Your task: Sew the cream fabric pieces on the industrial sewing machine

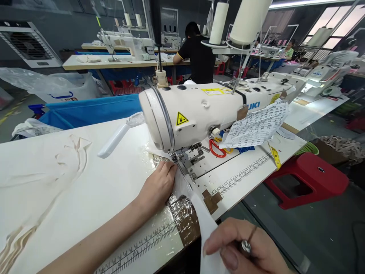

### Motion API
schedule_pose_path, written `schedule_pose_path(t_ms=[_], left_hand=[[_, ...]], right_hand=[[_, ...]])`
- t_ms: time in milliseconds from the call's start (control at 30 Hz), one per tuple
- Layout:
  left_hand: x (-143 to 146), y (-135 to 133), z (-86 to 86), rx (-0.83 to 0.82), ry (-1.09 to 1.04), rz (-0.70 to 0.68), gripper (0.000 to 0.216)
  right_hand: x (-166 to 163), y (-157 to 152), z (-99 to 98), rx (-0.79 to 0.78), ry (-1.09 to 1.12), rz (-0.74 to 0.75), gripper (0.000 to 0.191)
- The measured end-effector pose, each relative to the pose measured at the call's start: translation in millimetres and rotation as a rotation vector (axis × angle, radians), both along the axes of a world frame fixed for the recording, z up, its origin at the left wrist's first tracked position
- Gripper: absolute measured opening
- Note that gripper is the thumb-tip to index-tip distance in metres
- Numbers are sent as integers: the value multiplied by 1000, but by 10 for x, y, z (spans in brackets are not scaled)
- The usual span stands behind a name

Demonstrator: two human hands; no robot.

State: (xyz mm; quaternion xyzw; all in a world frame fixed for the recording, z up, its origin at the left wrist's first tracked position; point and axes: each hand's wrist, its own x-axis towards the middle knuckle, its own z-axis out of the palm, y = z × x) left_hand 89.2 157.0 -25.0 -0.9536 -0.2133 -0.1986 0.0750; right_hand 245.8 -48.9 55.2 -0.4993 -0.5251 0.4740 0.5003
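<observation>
A white sewing machine (205, 110) stands on the white table (114, 182). A narrow white fabric strip (199, 213) runs from under the presser foot (182, 158) toward me. My left hand (158, 184) lies flat on the strip just left of the presser foot, pressing it to the table. My right hand (242, 247), with a ring on one finger, pinches the near end of the strip off the table's front edge and holds it taut.
Cream fabric (42, 182) is spread over the left of the table. Red scissors (216, 148), a printed paper sheet (256, 125) and a yellow tape measure (275, 156) lie right of the needle. A red stool (308, 179) stands at right. A person in black (198, 53) sits behind.
</observation>
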Motion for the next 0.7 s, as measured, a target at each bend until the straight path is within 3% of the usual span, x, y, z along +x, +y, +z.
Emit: schedule_pose_path(t_ms=[100,167,300,400,533,700], left_hand=[[50,83,41,71,90,20,33],[77,118,64,108,131,31,30],[64,182,49,67,21,25,25],[16,252,19,-97,-177,-9,25],[-27,338,31,-311,-308,-112,24],[-47,373,48,-351,-312,-187,18]], right_hand=[[-84,155,86,-30,266,113,32],[-134,205,44,-80,310,218,33],[-151,157,-213,-226,-136,352,23],[-111,39,-353,-193,-352,204,21],[-19,-4,-321,3,-370,90,29],[68,298,-437,242,-452,-147,35]])
